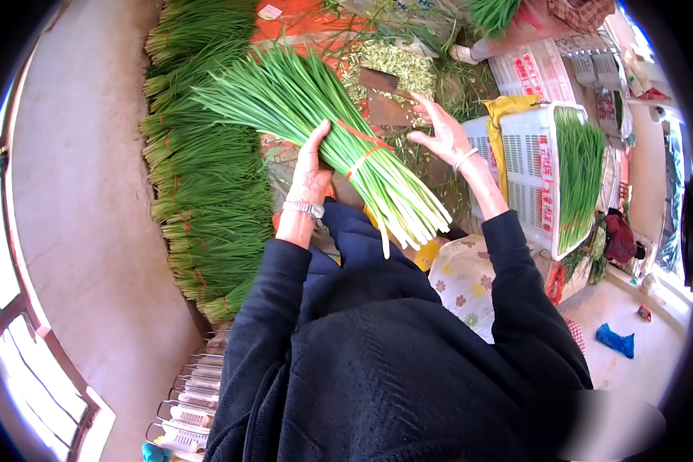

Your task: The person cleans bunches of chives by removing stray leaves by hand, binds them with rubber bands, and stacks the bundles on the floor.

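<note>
A bundle of Chinese chives (296, 88), with long green leaves and pale stem ends, lies slantwise in front of me. My left hand (313, 169) is closed on its near side, the thumb over the leaves. A red strap (362, 135) crosses the bundle, and a thin tie (360, 163) sits closer to the stem ends. To the right, my right hand (446, 140) is held apart from the chives with its fingers spread and nothing in it. Beyond the bundle, near the right fingertips, is a wide dark metal blade (390, 109) among cut pale stem bits (408, 65).
Along the wall (85, 154) on the left, many tied green bundles (200, 185) are stacked in a long row. A white plastic crate (527, 165) filled with chives stands at the right. Farther right, a blue plastic bag (615, 340) lies on the floor.
</note>
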`<control>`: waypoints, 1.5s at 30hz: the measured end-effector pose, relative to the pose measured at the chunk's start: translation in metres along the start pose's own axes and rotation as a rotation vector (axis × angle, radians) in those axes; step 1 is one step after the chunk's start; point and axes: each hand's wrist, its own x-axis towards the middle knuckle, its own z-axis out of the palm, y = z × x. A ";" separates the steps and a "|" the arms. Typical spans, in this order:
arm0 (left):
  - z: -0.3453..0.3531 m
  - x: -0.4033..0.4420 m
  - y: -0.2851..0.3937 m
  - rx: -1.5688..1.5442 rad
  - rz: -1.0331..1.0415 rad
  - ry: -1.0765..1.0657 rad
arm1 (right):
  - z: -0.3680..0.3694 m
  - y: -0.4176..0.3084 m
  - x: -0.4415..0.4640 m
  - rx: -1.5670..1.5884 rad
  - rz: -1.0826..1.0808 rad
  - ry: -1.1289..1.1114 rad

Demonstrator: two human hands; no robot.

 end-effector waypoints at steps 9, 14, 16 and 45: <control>-0.001 -0.027 -0.025 -0.243 -0.519 -0.112 | 0.033 -0.057 -0.014 -0.307 -0.807 -0.074; -0.006 -0.089 -0.039 -0.172 -0.354 0.035 | 0.046 -0.063 -0.036 -0.046 -0.764 -0.211; -0.024 -0.091 -0.052 -0.258 -0.242 -0.029 | 0.049 -0.061 -0.042 -0.002 -0.680 -0.193; -0.277 -0.173 -0.133 0.019 -0.020 0.981 | 0.186 0.215 0.232 -0.611 0.400 -0.231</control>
